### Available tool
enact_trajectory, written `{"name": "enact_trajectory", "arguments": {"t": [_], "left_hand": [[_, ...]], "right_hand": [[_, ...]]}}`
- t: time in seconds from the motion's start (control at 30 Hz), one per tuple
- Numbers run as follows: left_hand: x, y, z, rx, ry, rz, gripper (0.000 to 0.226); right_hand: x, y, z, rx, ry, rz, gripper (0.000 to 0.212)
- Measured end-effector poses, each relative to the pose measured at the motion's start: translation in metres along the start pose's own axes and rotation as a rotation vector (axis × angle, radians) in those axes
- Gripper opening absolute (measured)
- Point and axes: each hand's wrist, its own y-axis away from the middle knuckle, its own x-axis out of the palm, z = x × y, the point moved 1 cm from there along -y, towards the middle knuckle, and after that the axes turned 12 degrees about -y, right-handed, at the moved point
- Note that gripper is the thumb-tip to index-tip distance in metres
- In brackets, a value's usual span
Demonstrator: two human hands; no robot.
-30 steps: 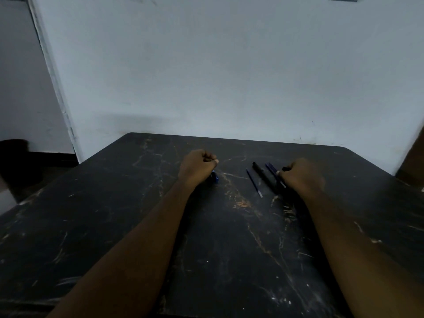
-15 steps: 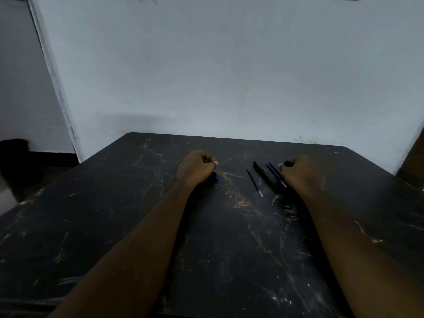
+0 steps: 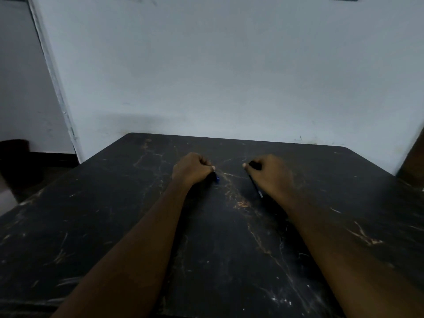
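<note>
**Asker:** What is your left hand doing?

**Describer:** Your left hand (image 3: 192,169) is curled into a tight fist, knuckles up, and rests on the black scratched tabletop (image 3: 114,214). A small blue plastic piece (image 3: 217,179) pokes out from under the fist, on the side facing your other hand. The fingers are closed over it, and most of it is hidden.

**Asker:** And your right hand?

**Describer:** Your right hand (image 3: 271,176) is curled too. It lies near the left one, with a bare strip of table between them. Its thumb and fingers are clamped round a black cylindrical pen barrel (image 3: 254,165), whose end shows at the far side of the fist, just beside the thumb tip.

**Asker:** Is anything else near the hands?

**Describer:** A thin dark pen refill with a pale tip (image 3: 257,188) runs along the inner edge of your right hand, slanting towards you. Whether the hand holds it or it simply lies on the table beside the palm cannot be told.

**Asker:** What lies beyond?

**Describer:** A plain white wall (image 3: 229,76) rises behind the table's far edge.
</note>
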Motion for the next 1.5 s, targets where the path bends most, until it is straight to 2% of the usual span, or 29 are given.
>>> {"name": "enact_trajectory", "arguments": {"t": [0.17,0.37,0.53,0.73,0.9,1.03,1.2,1.37,1.5], "left_hand": [[-0.003,-0.001,0.001,0.022,-0.013,0.016,0.011],[0.000,0.002,-0.002,0.044,-0.044,-0.037,0.025],[-0.003,0.007,-0.008,0.024,-0.017,-0.115,0.018],[-0.004,0.009,-0.013,0.026,0.010,-0.163,0.017],[-0.003,0.010,-0.018,0.000,0.137,-0.167,0.017],[-0.007,0.012,-0.025,-0.028,0.337,-0.138,0.037],[-0.013,0.017,-0.039,0.046,0.590,-0.003,0.037],[-0.011,0.019,-0.042,0.108,0.681,0.003,0.025],[-0.017,0.019,-0.042,0.045,0.732,-0.075,0.028]], "right_hand": [[0.006,0.003,0.007,-0.052,-0.031,0.026,0.031],[-0.001,0.002,0.002,0.042,0.048,-0.039,0.030],[-0.005,0.001,-0.005,0.171,0.163,0.062,0.035],[-0.004,0.000,-0.002,0.169,0.158,0.090,0.031],[-0.001,-0.003,-0.003,0.120,0.016,0.042,0.038],[0.003,-0.005,0.001,-0.002,-0.261,-0.036,0.047],[0.011,-0.005,0.007,-0.120,-0.461,-0.039,0.045],[0.012,-0.002,0.012,-0.199,-0.504,-0.030,0.049],[0.011,-0.003,0.010,-0.185,-0.468,-0.034,0.044]]}}
